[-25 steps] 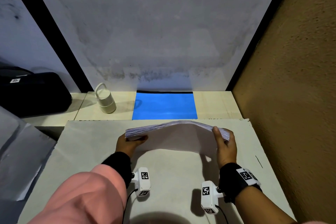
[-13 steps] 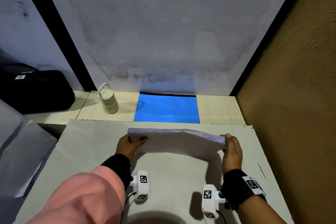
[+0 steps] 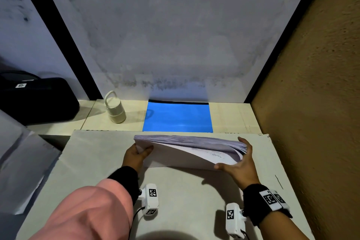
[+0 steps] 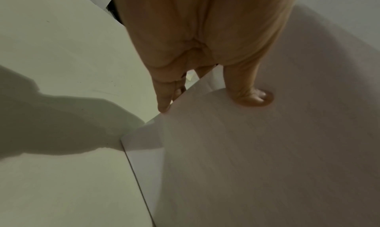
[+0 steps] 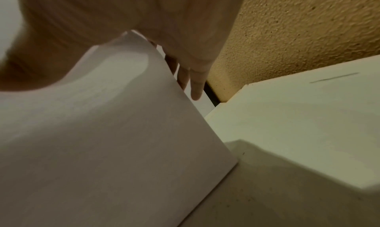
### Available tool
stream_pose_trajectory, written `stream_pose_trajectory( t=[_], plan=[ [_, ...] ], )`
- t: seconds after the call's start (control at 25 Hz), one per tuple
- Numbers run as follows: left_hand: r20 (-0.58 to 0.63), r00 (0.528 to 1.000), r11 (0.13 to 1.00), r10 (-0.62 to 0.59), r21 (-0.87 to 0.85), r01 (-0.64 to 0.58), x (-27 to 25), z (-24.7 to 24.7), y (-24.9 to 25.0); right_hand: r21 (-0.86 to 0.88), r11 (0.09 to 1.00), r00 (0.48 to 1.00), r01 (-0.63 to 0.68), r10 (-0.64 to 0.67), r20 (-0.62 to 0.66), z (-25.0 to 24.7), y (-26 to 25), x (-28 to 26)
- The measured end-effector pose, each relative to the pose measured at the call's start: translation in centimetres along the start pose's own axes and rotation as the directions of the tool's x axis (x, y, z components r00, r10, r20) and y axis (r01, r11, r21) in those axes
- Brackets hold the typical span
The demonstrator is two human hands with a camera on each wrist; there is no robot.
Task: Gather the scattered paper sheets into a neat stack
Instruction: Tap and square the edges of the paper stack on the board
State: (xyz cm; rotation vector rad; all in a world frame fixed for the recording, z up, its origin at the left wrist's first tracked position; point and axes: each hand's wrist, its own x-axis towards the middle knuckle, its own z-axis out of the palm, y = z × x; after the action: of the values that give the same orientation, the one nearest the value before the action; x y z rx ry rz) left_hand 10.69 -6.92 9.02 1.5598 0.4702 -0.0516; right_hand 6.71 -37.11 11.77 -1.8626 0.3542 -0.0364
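The person's left hand (image 3: 137, 155) pinched the left end of the pile of paper (image 3: 187, 149), thumb on the near face and fingers behind it. The pile stood on its long edge on the grey board (image 3: 93, 161), at about 12 o'clock from the person, and it leaned back and bent a little. The right hand (image 3: 238, 163) lay flat and loose against the right end, pushing it, not grabbing. The sheets looked all gathered, but the right end was fanned out, so it probably needed more tapping and then laying flat. At 10 o'clock sat a black bag (image 3: 39, 101) and a small cream jar (image 3: 115, 110). At 12 o'clock lay a blue sheet (image 3: 177, 117). Nothing stood in the way.
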Motion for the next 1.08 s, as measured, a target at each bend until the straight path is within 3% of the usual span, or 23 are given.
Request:
stream_pose_trajectory(
  t=[0.28,0.56,0.76,0.88,0.96,1.08],
  plan=[
    [-0.029,1.000,1.000,-0.006,0.024,0.007,0.0,0.1,0.1,-0.112,0.993,0.986,0.038,-0.019,0.167,-0.3,0.8,0.0],
    [-0.055,0.998,0.999,-0.008,-0.037,0.006,-0.4,0.1,0.4,-0.368,0.925,0.960,0.097,0.011,0.281,-1.4,1.3,-0.6],
    [-0.056,0.998,0.999,-0.014,-0.050,0.011,-0.4,0.2,0.5,-0.548,0.811,0.969,0.204,-0.088,0.230,-1.7,1.8,-0.7],
    [-0.052,0.998,0.998,-0.028,-0.058,0.025,-0.7,0.2,0.7,-0.410,0.894,0.983,0.182,-0.160,0.088,-1.9,2.4,-0.3],
    [-0.050,0.999,0.998,-0.016,-0.063,0.013,-0.9,0.3,0.8,-0.198,0.973,0.993,0.115,-0.121,-0.016,-1.5,2.2,0.3],
    [-0.078,0.996,0.998,0.030,-0.060,-0.034,-0.9,0.4,1.1,-0.015,0.998,0.994,0.065,-0.066,-0.086,-0.5,0.9,1.1]
  ],
)
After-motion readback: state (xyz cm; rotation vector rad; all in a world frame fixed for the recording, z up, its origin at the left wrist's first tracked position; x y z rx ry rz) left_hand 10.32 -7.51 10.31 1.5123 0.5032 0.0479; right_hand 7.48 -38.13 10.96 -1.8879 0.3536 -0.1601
